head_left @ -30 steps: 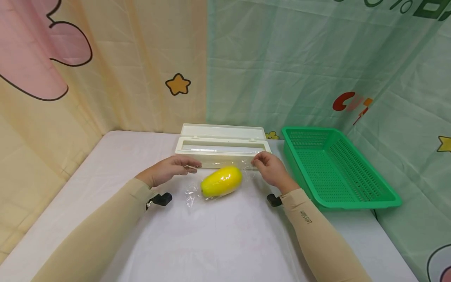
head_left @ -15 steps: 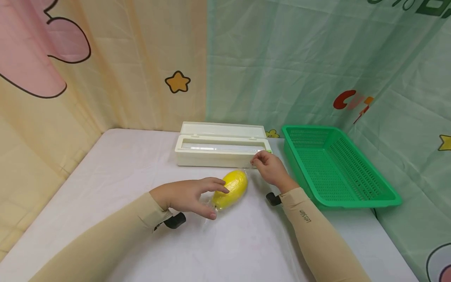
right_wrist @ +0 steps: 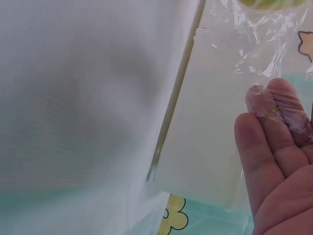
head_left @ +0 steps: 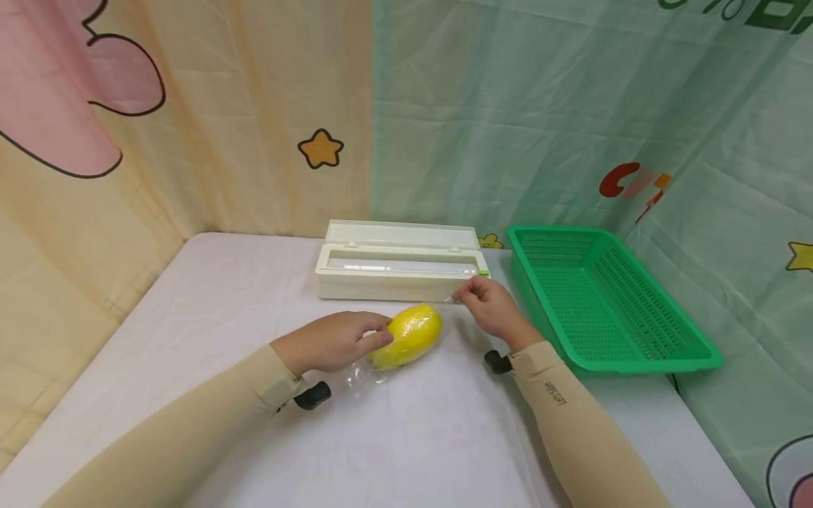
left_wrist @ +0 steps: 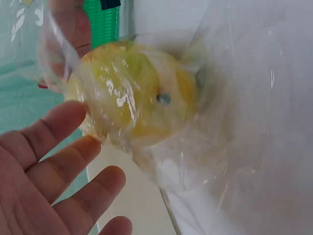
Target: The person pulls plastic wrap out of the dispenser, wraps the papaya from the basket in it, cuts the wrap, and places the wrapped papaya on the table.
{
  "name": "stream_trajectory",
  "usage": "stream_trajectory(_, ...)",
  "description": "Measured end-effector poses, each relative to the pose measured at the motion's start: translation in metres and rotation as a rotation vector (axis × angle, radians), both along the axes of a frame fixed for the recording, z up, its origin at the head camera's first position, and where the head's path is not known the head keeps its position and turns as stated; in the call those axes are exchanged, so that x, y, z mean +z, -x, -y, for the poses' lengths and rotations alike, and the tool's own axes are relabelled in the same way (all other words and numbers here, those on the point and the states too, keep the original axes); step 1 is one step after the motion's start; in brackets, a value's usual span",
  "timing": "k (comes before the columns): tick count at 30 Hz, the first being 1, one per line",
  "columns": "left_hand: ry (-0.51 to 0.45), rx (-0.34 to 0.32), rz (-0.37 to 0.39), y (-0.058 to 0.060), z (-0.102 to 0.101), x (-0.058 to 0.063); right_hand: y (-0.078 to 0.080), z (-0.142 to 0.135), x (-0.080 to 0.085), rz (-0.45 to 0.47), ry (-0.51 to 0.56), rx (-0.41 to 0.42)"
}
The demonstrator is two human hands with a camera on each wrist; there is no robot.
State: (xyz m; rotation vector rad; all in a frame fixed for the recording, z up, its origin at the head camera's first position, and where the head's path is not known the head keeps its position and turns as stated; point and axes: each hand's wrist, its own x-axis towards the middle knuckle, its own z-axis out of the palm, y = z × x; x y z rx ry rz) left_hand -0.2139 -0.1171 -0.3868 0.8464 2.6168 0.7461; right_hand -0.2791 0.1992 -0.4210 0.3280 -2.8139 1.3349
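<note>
A yellow oval fruit (head_left: pixel 413 331), loosely covered in clear plastic wrap (head_left: pixel 365 377), lies on the white cloth in the head view. My left hand (head_left: pixel 333 342) is at its left end, thumb and fingertips right at the wrapped surface. The left wrist view shows those fingers (left_wrist: pixel 95 193) extended and spread beside the film over the fruit (left_wrist: pixel 124 93). On the other side, my right hand (head_left: pixel 490 308) pinches a gathered edge of the wrap. Film (right_wrist: pixel 261 54) stretches from its fingertips toward the fruit in the right wrist view.
Behind the fruit stands a cream wrap dispenser box (head_left: pixel 387 288) with its lid (head_left: pixel 400 234) raised and a roll inside. A small green slider (head_left: pixel 483 272) sits at its right end. A green slotted basket (head_left: pixel 635 367) stands on the right, near the curtain.
My left hand left the box's front, came nearer and right, reached over the fruit, then drew back to its left end. The fruit shifted and turned. My right hand stayed nearly in place.
</note>
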Motion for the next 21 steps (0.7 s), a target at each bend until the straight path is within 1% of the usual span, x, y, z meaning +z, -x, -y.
stream_trajectory(4,0.047,0.089,-0.015,0.004,-0.003,-0.005,-0.002,-0.004,-0.002,0.018,0.032,0.002)
stream_trajectory(7,0.066,0.135,-0.040,0.007,-0.005,-0.009,-0.003,-0.007,-0.003,0.038,0.057,0.006)
stream_trajectory(10,0.066,0.166,-0.056,0.009,-0.008,-0.012,-0.005,-0.008,-0.003,0.049,0.087,0.013)
stream_trajectory(15,0.059,0.209,-0.050,0.010,-0.012,-0.016,-0.007,-0.010,-0.004,0.057,0.127,0.023)
stream_trajectory(19,0.067,0.228,-0.053,0.010,-0.015,-0.017,-0.007,-0.011,-0.006,0.049,0.133,0.029)
stream_trajectory(21,0.075,0.237,-0.057,0.010,-0.016,-0.018,-0.006,-0.011,-0.007,0.051,0.118,0.019)
